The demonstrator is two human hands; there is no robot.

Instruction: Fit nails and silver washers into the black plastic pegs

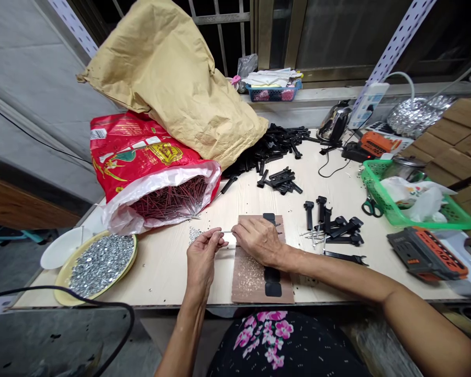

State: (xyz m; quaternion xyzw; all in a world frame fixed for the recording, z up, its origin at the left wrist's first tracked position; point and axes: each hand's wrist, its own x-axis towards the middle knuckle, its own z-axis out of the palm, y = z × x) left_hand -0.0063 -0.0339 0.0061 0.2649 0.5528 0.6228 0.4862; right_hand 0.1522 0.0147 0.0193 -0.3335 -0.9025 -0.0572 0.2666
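At a pale worktable [172, 267], a worker's left hand [208, 243] pinches a thin metal rod [226, 232] between thumb and fingertips, while the curled right hand [259, 238] meets the rod's other end; whether those fingers clasp the rod or a part beneath them cannot be told. The rod sits in the gap between the 2 hands, just off the left side of a brown board [239, 296], its long axis running left to right, roughly parallel to the table's front edge.

"20V" reads clearly on an orange-and-black battery pack [427, 254] at right. A red bag [121, 141] lying open at left bears a white label and a yellow emblem, their lettering too small to read; reddish-brown pins [172, 199] fill its mouth, and a tan paper sack [188, 68] leans over it.

The board reaches close to the front edge, with dark pads [273, 289] along its right side. Bare tabletop opens between the left forearm and a yellow bowl [57, 294] of silvery washers [102, 264], which stands near the table's left end. Another clear strip separates the board from a cluster of black parts [345, 230], some with metal shafts pointing left. Farther right, dark-handled scissors [372, 208] lie just beside a green basket [416, 223], hemming in that side.
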